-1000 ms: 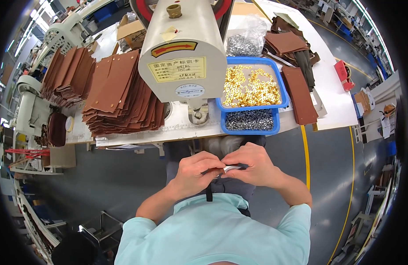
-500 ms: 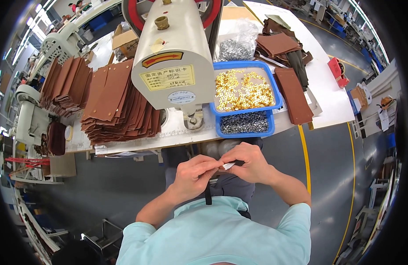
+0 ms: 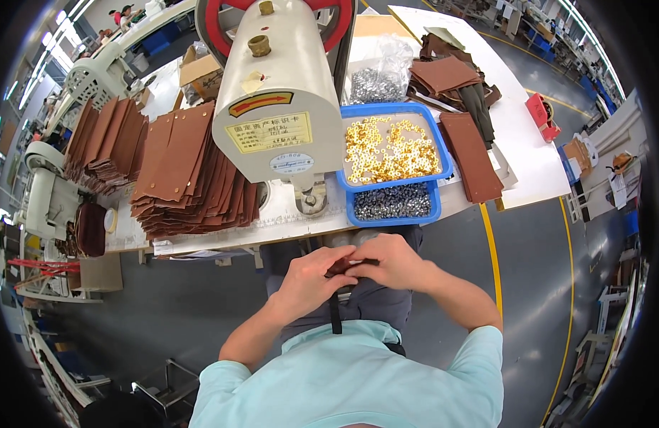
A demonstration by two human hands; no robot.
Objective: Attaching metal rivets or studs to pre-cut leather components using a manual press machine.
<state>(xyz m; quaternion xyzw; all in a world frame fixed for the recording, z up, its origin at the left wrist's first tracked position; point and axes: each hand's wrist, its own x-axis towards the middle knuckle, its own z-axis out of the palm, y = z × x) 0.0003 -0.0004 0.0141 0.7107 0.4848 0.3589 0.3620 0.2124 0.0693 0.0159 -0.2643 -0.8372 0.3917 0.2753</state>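
Observation:
My left hand and my right hand meet over my lap, below the table's front edge. Together they pinch a small dark brown leather piece, and a black strap hangs down from it. Most of the piece is hidden by my fingers. Just above the hands stands a cream press machine with a red wheel on top.
A blue tray holds gold eyelets, and a smaller blue tray in front of it holds dark rivets. Fanned stacks of brown leather panels lie left of the press; more brown pieces lie right. A white table carries everything.
The hands stay together on the small piece in my lap, fingers shifting slightly. A white bit seen between the fingers earlier no longer shows. The view has tilted, so the table looks nearer.

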